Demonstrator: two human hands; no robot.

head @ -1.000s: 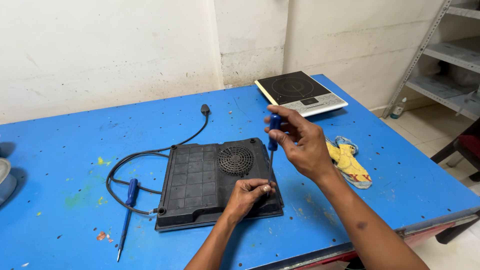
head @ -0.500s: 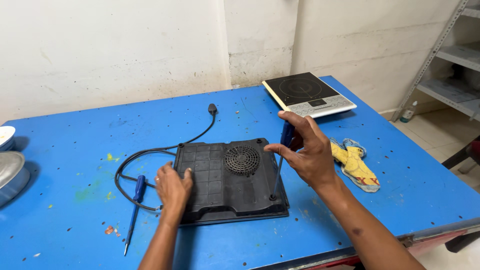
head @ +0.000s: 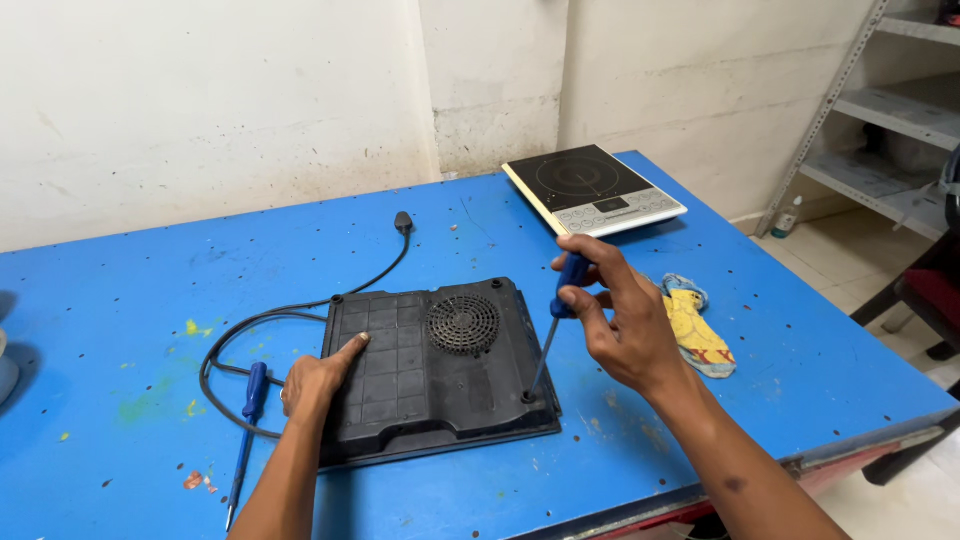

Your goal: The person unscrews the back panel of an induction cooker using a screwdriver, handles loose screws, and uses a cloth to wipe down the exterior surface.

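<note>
A black induction cooker (head: 440, 365) lies upside down on the blue table (head: 150, 290), its round fan grille facing up. My left hand (head: 318, 382) rests flat on its left side, fingers apart, pressing it down. My right hand (head: 615, 320) grips a blue-handled screwdriver (head: 556, 325) held nearly upright. The screwdriver's tip sits in the screw hole at the cooker's front right corner. The cooker's black power cord (head: 300, 310) loops off to the left and back.
A second blue screwdriver (head: 247, 430) lies on the table left of the cooker. Another induction cooker (head: 592, 188) sits face up at the back right. A yellow and blue cloth (head: 695, 325) lies to the right. Metal shelving (head: 880, 110) stands beyond the table's right edge.
My left hand left the cooker's front edge and settled flat on its left side. My right hand lowered the screwdriver until its tip reached the front right corner.
</note>
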